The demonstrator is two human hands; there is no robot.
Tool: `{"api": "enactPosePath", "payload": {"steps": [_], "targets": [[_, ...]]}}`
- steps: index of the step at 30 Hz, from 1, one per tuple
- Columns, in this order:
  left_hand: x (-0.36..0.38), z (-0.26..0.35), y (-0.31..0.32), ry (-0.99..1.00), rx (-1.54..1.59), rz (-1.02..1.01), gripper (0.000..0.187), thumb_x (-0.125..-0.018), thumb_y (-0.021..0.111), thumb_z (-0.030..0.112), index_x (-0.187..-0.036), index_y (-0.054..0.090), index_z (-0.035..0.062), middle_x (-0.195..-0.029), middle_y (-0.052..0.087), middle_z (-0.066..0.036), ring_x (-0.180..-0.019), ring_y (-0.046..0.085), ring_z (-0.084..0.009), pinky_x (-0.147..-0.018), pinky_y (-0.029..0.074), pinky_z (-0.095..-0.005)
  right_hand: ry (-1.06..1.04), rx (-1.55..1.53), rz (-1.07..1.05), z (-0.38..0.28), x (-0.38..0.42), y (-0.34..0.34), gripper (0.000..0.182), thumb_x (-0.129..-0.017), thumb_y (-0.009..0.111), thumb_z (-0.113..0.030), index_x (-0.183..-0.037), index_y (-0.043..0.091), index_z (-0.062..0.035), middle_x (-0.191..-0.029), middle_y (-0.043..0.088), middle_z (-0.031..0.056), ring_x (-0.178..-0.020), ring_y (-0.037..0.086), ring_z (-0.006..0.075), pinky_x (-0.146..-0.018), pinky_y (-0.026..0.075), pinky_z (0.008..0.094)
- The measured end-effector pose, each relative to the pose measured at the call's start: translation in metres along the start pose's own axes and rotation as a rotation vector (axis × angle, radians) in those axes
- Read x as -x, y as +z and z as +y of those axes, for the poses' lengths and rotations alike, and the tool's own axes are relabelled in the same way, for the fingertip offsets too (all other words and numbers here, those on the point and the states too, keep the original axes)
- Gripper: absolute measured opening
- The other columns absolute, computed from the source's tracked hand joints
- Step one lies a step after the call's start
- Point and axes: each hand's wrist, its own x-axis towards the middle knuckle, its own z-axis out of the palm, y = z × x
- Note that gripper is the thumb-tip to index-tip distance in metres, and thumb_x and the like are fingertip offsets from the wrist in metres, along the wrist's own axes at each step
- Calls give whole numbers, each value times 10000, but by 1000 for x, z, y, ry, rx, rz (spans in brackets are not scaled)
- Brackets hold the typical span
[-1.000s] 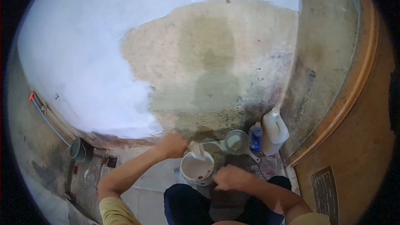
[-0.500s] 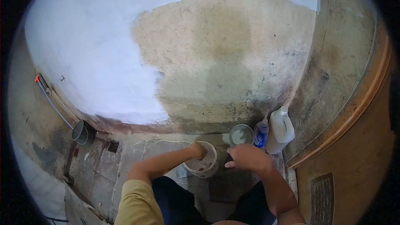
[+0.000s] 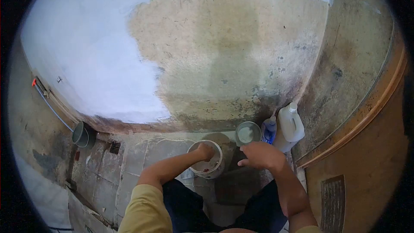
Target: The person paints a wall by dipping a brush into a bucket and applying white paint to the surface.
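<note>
A white bucket (image 3: 217, 171) is standing on the floor (image 3: 133, 159), the left hand (image 3: 205, 151) curling inside, its grip hidden; the right hand (image 3: 260, 155) is hanging open near a grey pan (image 3: 247, 134). Probably stiff and weighty, the bucket is offering its rim (image 3: 221, 152) for holding.

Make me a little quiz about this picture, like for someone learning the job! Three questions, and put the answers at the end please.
1. Which hand reaches into the round white plastic bucket?

2. True or false: in the picture, the clear plastic bottle of blue liquid stands between the round grey container and the white plastic jug with a handle.

3. Which colour covers the left part of the large two-toned wall?
A) Red
B) White
C) Green

Key:
1. The left hand.
2. True.
3. B.
</note>
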Motion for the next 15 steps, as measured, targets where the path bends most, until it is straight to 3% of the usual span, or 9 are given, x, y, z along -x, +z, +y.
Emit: {"api": "enactPosePath", "payload": {"steps": [5, 8, 11, 15], "targets": [[-1, 2, 0, -13, 30, 41, 287, -801, 605, 194, -1059, 668, 86, -1101, 654, -128, -1024, 633, -294, -804, 515, -440, 33, -22, -62, -4, 6, -4, 503, -830, 631, -392, -1133, 584, 7, -1031, 633, 215, -988, 595, 376, -863, 466, 442], [-12, -2, 17, -23, 27, 74, 320, -802, 606, 194, -1099, 643, 79, -1130, 641, -130, -1058, 612, -309, -830, 505, -458, 14, -29, 28, -1, 7, 1, 489, -826, 633, -386, -1121, 587, 1, -1061, 625, 201, -1016, 583, 368, -874, 460, 436], [5, 0, 4, -39, 96, 187, 252, -782, 633, 193, -1006, 675, 86, -1062, 662, -127, -985, 640, -297, -812, 515, -448, 42, -18, -20, -5, 8, -6, 487, -822, 637, -383, -1116, 584, 1, -1064, 619, 208, -1027, 576, 368, -876, 457, 431], [12, 0, -4, -19, 76, 111, 210, -799, 616, 183, -974, 675, 83, -1022, 672, -129, -946, 653, -296, -761, 528, -433, 22, -16, -15, -5, 11, -3, 494, -824, 637, -374, -1139, 568, -1, -1041, 615, 222, -1003, 577, 373, -860, 458, 434]]}}
